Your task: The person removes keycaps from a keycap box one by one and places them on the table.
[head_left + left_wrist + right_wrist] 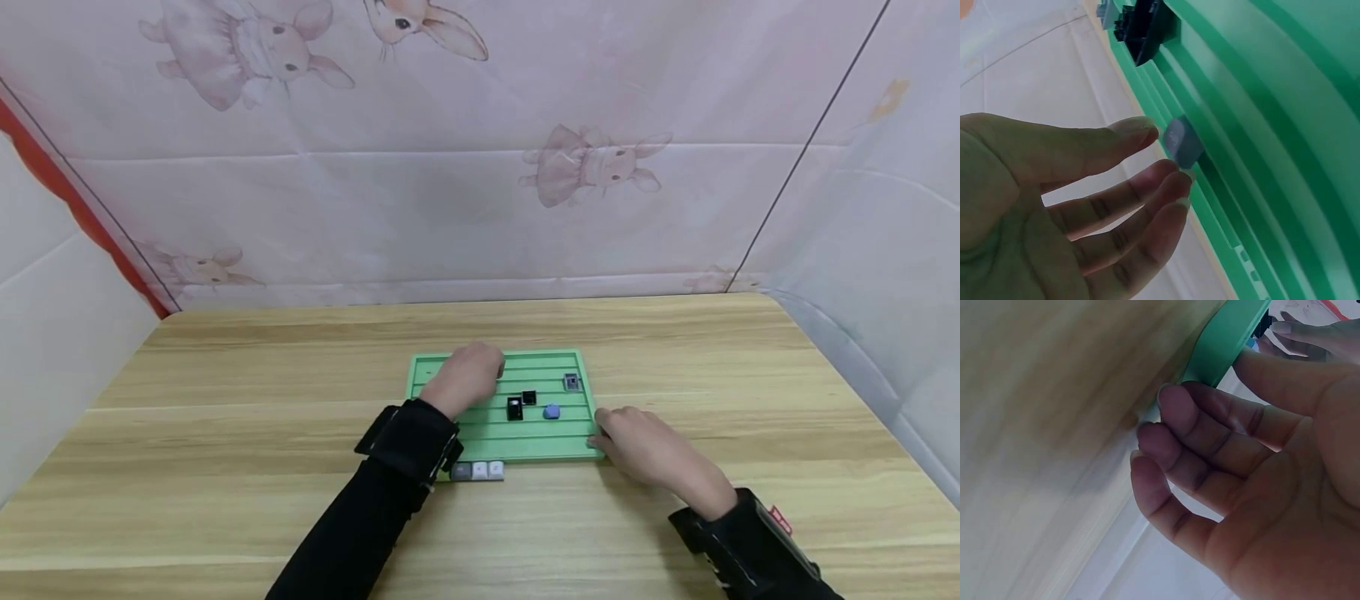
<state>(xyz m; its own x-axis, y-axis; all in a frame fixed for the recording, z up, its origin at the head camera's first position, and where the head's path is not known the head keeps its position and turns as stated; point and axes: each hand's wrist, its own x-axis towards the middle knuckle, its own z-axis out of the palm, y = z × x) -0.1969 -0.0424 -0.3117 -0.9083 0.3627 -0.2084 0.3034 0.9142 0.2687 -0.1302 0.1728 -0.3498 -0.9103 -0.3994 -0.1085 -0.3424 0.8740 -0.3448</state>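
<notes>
The right hand (645, 442) is pinching the green tray (536, 448), presumably steadying it on the tabletop (225, 467). The left hand (465, 379) is poising curved fingers at the tray's gray keycap (1183, 140); whether gripping, I cannot tell.

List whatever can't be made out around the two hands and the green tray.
Head view: the grey piece near the left hand's fingertips is hidden behind that hand.
Head view: the black wrist strap hides whether the keycap row continues leftward; any markings on it are too small to read.
Left wrist view: the top edge cuts off the black piece.
Right wrist view: the top edge cuts off the green tray.
</notes>
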